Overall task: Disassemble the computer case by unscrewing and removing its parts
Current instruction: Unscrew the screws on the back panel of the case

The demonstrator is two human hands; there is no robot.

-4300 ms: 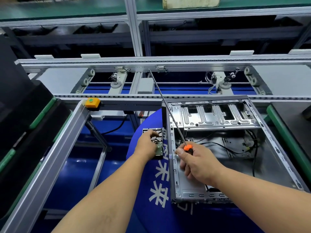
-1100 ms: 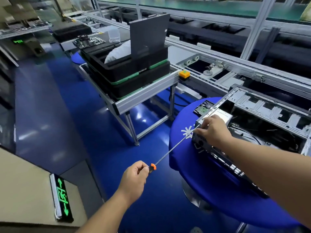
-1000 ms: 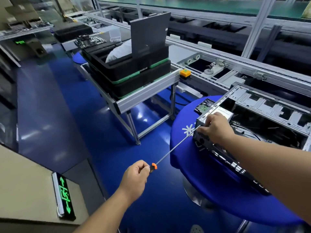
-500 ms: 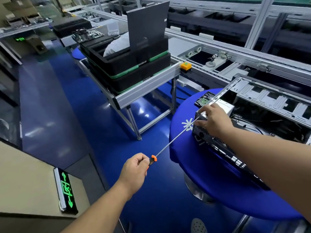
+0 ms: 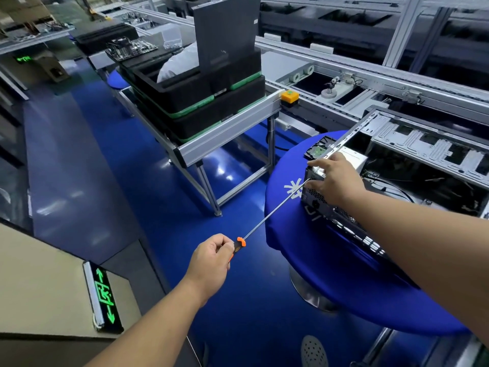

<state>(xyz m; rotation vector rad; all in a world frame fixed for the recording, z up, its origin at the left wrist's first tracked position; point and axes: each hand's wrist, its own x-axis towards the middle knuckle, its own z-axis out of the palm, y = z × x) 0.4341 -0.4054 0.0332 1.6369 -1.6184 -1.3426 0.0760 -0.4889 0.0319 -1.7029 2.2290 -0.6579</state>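
Left hand (image 5: 211, 256) grips screwdriver (image 5: 264, 221) handle, tip at computer case (image 5: 330, 210) corner; right hand (image 5: 336, 181) steadies shaft there, at bench (image 5: 344, 282) left edge.

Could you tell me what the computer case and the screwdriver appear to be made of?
Computer case: looks like bare sheet metal, silver-grey, with stamped ribs, punched slots and a dull sheen. Screwdriver: a long thin shaft, bright and reflective, probably steel; the handle gripped by the left hand is orange and black, likely plastic or rubber, mostly hidden.
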